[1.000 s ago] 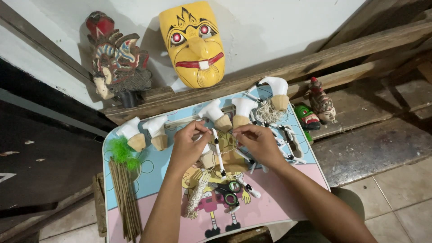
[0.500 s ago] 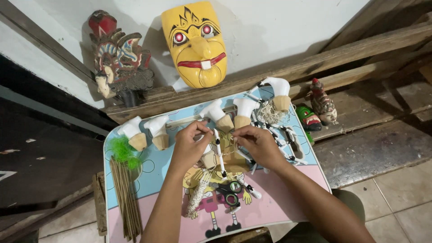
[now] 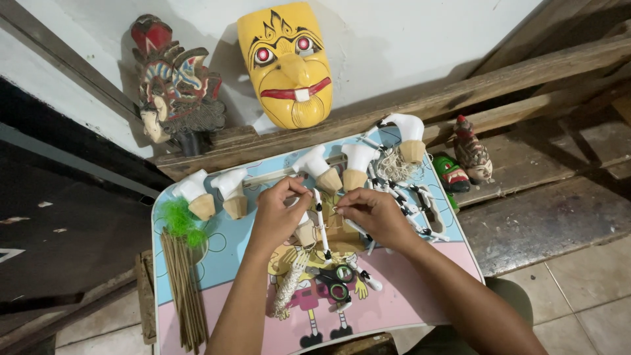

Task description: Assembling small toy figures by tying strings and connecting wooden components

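Over a small blue and pink cartoon-printed table [image 3: 420, 299], both my hands work on a white and black puppet arm piece [image 3: 322, 227]. My left hand [image 3: 279, 213] pinches its upper end with fingertips together. My right hand [image 3: 371, 213] pinches a thin string or wire next to the same piece. A white and tan wooden puppet body [image 3: 303, 231] lies under my left hand. Scissors [image 3: 335, 284] and a coil of pale twine [image 3: 288, 289] lie just below the hands.
Several white-painted wooden puppet heads [image 3: 319, 169] line the table's far edge. A green tuft [image 3: 179, 220] and a bundle of thin sticks [image 3: 184, 289] lie at left. More white limb pieces [image 3: 414, 207] lie at right. A yellow mask [image 3: 288, 62] and a carved painted mask [image 3: 174, 82] lean on the wall.
Both hands stay over the same piece, with only small finger movements. Nothing else on the table has moved.
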